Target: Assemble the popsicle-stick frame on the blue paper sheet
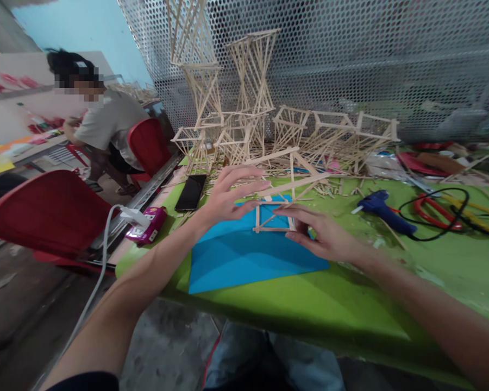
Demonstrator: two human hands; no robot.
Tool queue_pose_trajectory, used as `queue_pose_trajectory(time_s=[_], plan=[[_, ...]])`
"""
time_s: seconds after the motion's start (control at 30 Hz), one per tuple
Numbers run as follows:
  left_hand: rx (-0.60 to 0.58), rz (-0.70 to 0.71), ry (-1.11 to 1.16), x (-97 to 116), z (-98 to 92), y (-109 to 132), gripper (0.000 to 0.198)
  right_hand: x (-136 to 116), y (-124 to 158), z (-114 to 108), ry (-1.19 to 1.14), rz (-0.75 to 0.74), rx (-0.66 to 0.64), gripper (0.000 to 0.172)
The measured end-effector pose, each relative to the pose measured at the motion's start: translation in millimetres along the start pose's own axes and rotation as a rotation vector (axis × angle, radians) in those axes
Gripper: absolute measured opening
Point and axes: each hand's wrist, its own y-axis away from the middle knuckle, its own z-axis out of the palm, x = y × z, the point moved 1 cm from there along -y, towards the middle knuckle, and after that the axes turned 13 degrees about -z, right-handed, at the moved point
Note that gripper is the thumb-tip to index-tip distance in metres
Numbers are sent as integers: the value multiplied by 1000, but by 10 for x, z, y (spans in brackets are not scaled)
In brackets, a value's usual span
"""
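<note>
Spread over a green-covered bench (277, 301); backed by a wooden-stick tower (195, 64), cut off above. Laid with a blue sheet (244, 266), presumably to shield the cover. Hovering loosely spread with the left hand (230, 198), thumb contact unclear; pinching with the right hand (326, 233), probably for steadiness, the square stick frame (271, 229) over the sheet, its right side partly hidden.

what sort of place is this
Likely a small craft workshop: the right hand has a stick frame in its grip, stick towers stand at the back of the green table, and a blue glue gun lies to the right.
</note>
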Motion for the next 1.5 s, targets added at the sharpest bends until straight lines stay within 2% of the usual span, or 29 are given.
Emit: queue_pose_trajectory(time_s=[0.23, 0.53, 0.87, 0.97, 1.1, 1.2, 1.27, 1.37, 1.43, 1.5], plan=[[-29, -12, -38, -8, -7, 5, 41, 19, -1, 13, 33, -84, 33, 56], [-16, -4, -47, 5, -4, -6, 40, -2, 1, -10, 138, -83, 1, 63], [-64, -48, -31, 14, -7, 29, 46, -5, -3, -18, 139, -49, 5, 60], [-70, -125, -31, 42, 7, 47, 56, 17, 14, -15, 135, -10, -8, 60], [-19, -318, 6, -11, 28, 83, 76, 36, 20, -16, 129, 38, -16, 59], [15, -416, 41, -102, 27, 106, 75, 57, 16, -24, 103, 44, 26, 53], [-74, -502, 68, -158, 26, 122, 68, 83, 14, -26, 79, 48, 67, 48], [-439, -631, 125, -200, 55, 159, 61, 139, 14, -20, 42, 68, 155, 41], [-690, -644, 123, -201, 95, 192, 59, 183, 15, -11, 9, 96, 230, 35], [-864, -610, 103, -194, 141, 220, 53, 230, 15, 1, -36, 129, 292, 30]])
